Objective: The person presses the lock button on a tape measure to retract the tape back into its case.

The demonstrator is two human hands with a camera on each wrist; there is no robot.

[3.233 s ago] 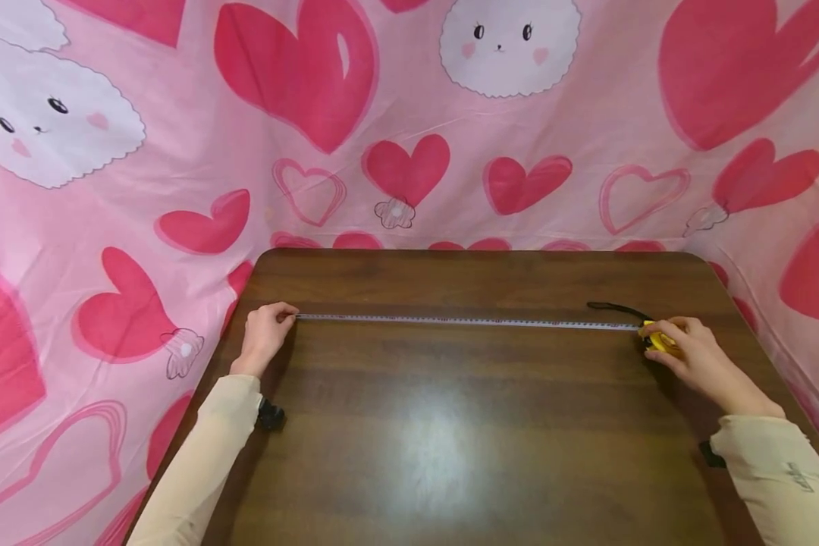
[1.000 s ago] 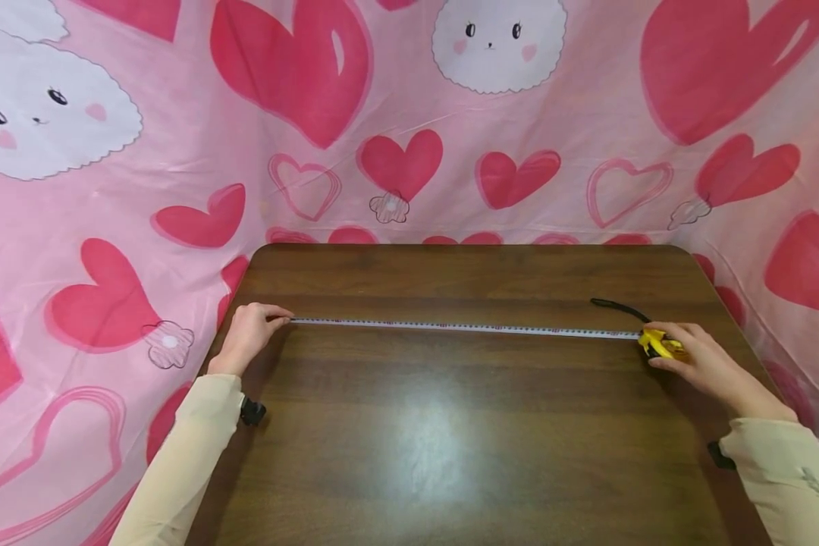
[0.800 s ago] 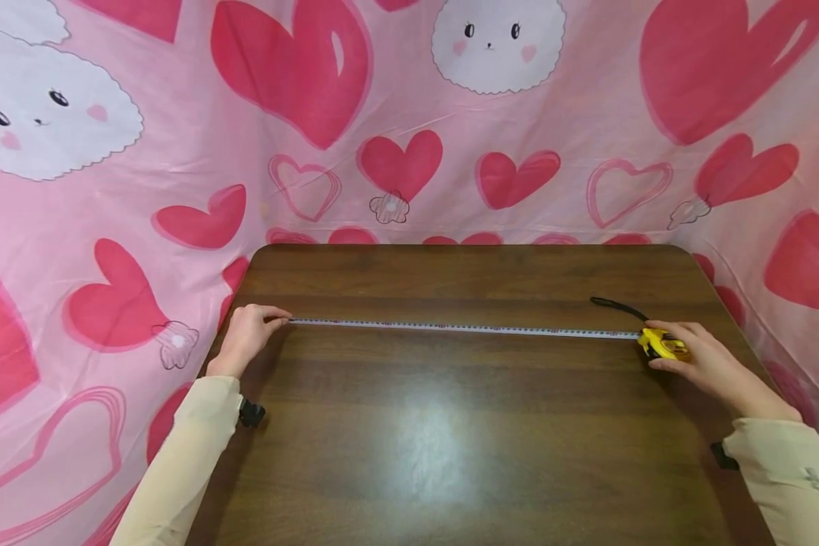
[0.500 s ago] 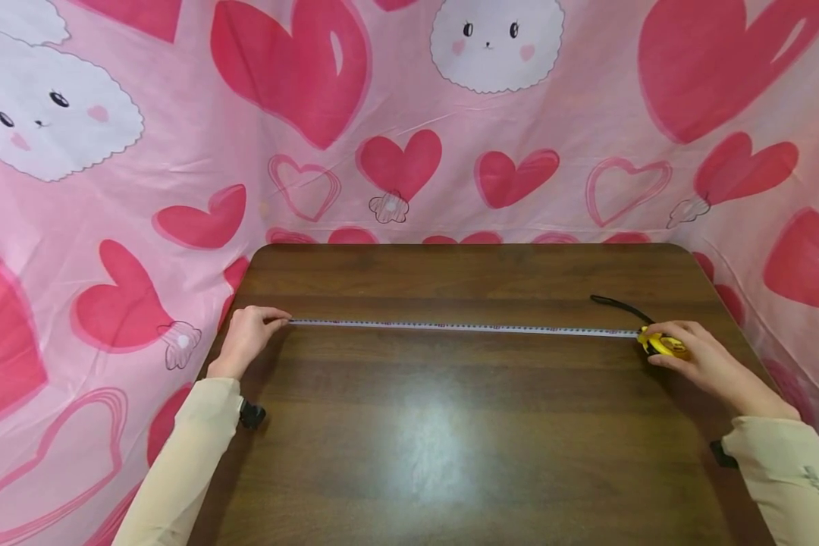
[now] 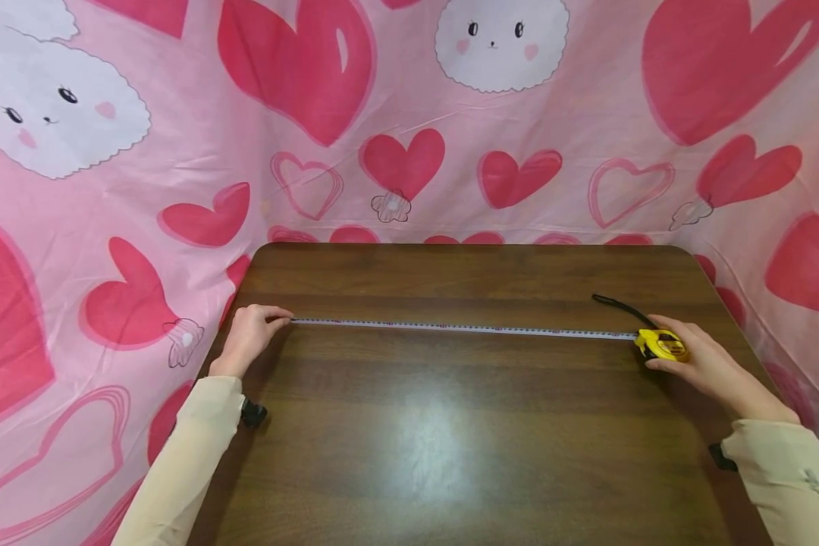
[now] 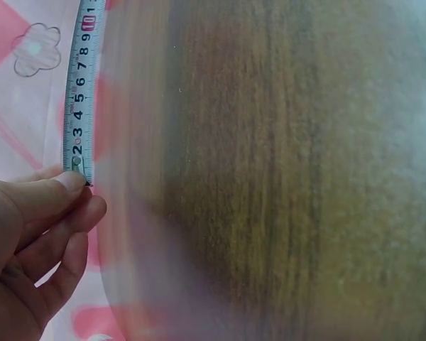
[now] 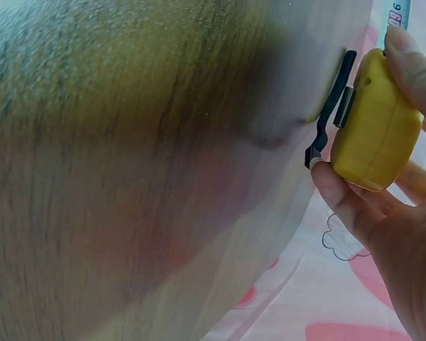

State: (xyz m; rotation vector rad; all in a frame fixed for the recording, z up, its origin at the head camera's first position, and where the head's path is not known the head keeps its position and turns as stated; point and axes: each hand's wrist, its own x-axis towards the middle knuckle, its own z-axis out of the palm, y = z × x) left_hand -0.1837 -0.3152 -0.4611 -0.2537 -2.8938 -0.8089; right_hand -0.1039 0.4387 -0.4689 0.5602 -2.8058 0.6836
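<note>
A yellow tape measure [image 5: 667, 346] is in the right hand [image 5: 703, 364], gripped between fingers and thumb at the table's right side. Its white blade [image 5: 444, 326] runs out almost straight across the table to the left hand [image 5: 246, 334]. There, thumb and forefinger pinch the blade's end hook, which shows partly at the thumb tip [image 6: 71, 179] in the left wrist view. A black cord [image 5: 617, 305] trails from the case toward the back. In the right wrist view the yellow case [image 7: 378, 128] stands on edge in the fingers, a dark strip [image 7: 330, 114] beside it.
The brown wooden table [image 5: 437, 440] has rounded far corners. Pink cloth [image 5: 532, 121] with hearts and white faces hangs behind it and on both sides. A black wrist device [image 5: 252, 413] sits at the left cuff.
Since the earliest frame the left hand has shifted slightly left and the blade spans a little more. In the last half second the right hand has turned, showing more of the yellow case's face.
</note>
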